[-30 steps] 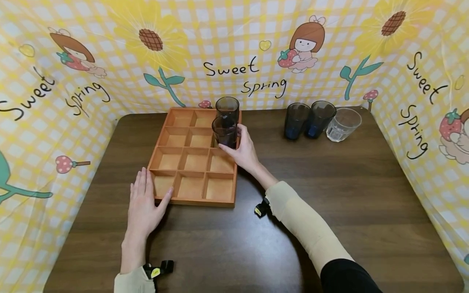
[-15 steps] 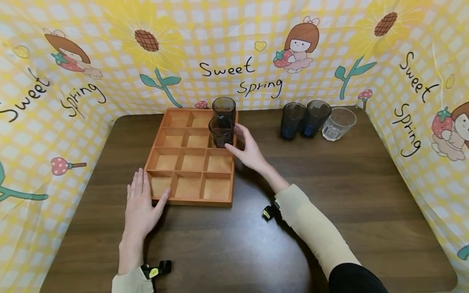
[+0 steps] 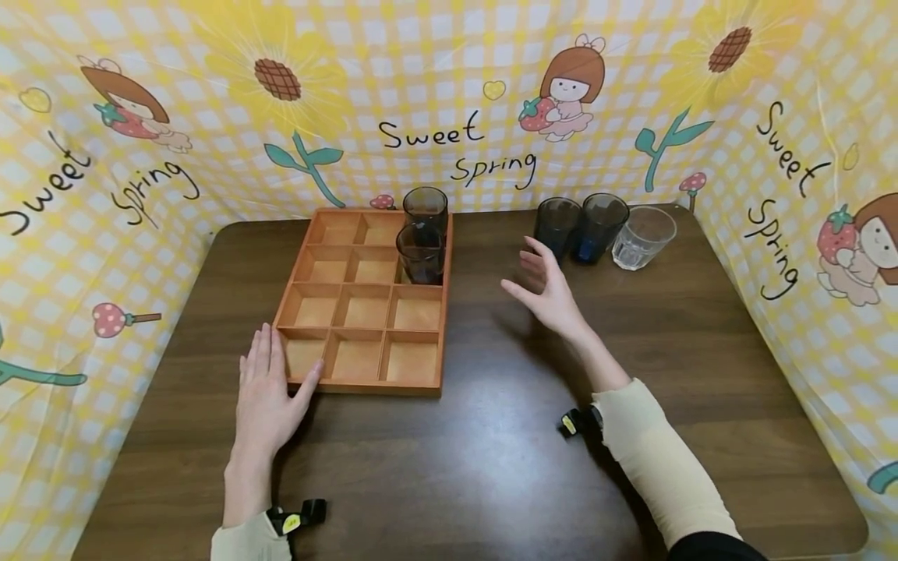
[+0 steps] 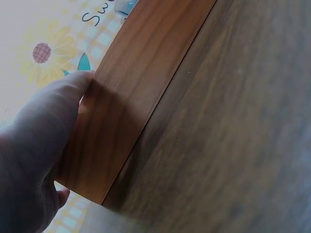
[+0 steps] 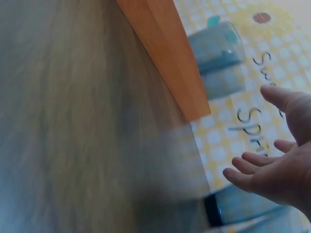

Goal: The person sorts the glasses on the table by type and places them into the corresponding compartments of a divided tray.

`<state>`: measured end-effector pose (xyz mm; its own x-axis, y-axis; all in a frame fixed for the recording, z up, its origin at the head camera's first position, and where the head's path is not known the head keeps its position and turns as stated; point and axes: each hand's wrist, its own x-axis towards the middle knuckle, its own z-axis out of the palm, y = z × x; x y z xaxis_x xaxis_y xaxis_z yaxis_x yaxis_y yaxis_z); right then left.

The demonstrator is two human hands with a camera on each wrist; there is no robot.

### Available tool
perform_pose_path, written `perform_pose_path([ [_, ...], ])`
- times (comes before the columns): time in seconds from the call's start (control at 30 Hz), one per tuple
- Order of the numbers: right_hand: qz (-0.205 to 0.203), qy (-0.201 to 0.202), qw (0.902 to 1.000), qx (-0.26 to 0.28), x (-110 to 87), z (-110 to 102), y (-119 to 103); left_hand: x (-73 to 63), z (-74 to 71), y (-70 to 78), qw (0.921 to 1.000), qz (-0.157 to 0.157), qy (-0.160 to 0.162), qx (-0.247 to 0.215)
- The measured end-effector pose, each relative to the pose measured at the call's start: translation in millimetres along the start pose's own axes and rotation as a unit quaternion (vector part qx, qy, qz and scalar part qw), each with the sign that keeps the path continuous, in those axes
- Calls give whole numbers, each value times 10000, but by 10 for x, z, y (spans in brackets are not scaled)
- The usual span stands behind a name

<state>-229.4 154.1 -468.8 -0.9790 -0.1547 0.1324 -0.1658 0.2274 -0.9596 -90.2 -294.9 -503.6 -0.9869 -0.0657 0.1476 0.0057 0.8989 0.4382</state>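
Note:
A wooden compartment box lies on the table's left half. Two dark tinted glasses stand upright in its right column: one in the back cell, the other glass just in front. My left hand rests against the box's front left corner, fingers straight along its side and thumb at the front edge. With spread fingers and holding nothing, my right hand hovers right of the box. Its fingertips overlap the left bluish dark glass in the head view. Another bluish dark glass stands beside that one.
A clear tumbler stands at the right end of the row of glasses, near the table's back edge. The brown table is bordered at the back and sides by a yellow checked cloth.
My right hand has let go of the front tinted glass in the box and moved right towards the other glasses. The left hand stays at the box corner.

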Motion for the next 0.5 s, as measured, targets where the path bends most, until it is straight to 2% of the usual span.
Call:
perform_pose_path([
  [0.2,114,159,9998,53,-157,-252,98,-26,-1,0,10000,-53,-17,-7],
  [0.5,424,322,9986,7,-302,-517,213,2,8,24,10000,-41,-26,23],
])
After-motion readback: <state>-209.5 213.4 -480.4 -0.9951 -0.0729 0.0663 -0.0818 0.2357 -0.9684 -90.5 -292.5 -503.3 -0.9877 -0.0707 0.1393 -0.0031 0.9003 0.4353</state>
